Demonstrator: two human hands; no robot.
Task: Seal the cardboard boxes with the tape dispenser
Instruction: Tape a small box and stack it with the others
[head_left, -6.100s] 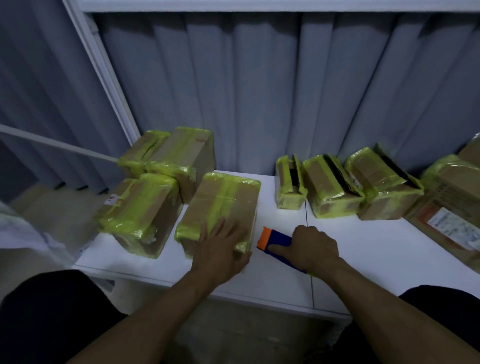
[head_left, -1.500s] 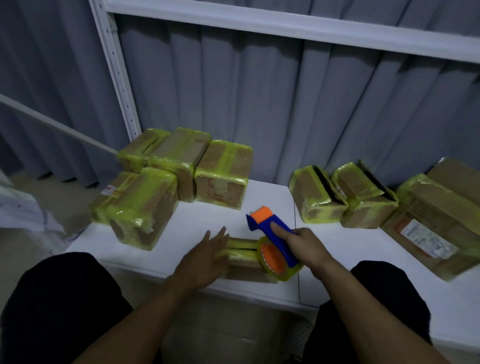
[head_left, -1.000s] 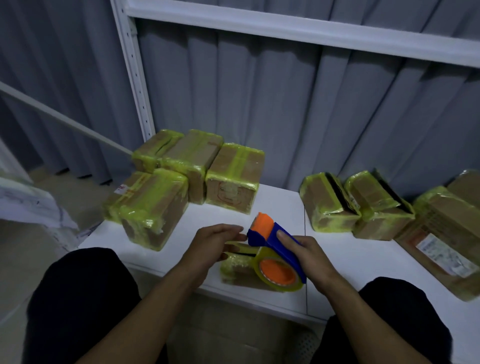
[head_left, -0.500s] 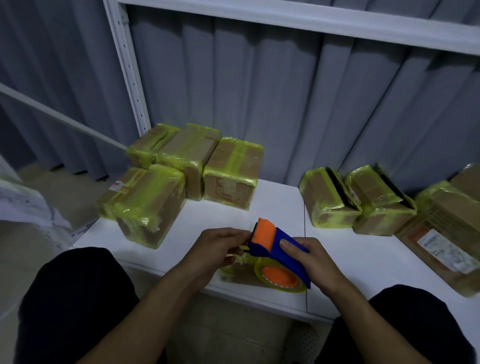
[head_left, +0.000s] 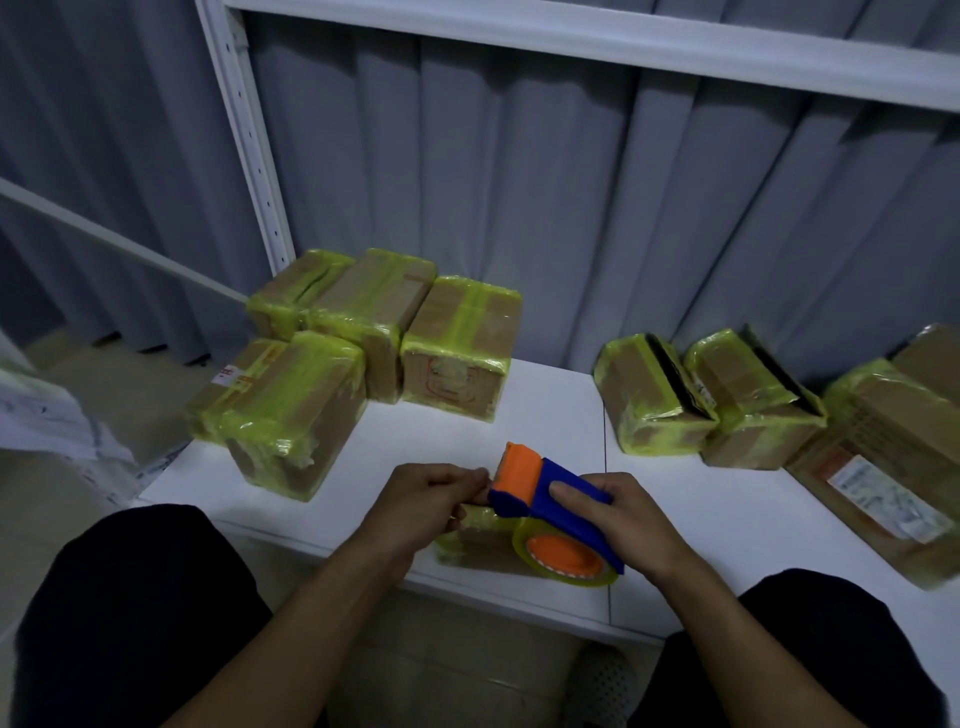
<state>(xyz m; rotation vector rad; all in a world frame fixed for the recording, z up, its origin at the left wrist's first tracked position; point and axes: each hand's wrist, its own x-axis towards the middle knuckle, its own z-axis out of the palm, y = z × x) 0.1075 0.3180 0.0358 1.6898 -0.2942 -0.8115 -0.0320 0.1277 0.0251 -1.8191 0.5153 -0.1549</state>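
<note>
The right hand (head_left: 618, 512) grips the blue dispenser (head_left: 524, 500) by its handle, over a small box (head_left: 467, 540) lying at the table's (head_left: 727, 519) near edge. The left hand (head_left: 423, 499), fingers curled, touches the dispenser's orange head; whether it pinches tape I cannot tell. More taped boxes (head_left: 457, 348) stand far left and far right.

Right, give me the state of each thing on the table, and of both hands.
left hand, fingers curled, pinching at the tape dispenser's orange front.
right hand, grips the tape dispenser's blue body.
tape dispenser, held tilted, roll loaded, contact with the small box unclear.
small box, lies flat at the table edge, tape-wrapped.
two right boxes, dark gap along top, seemingly unsealed.
</note>
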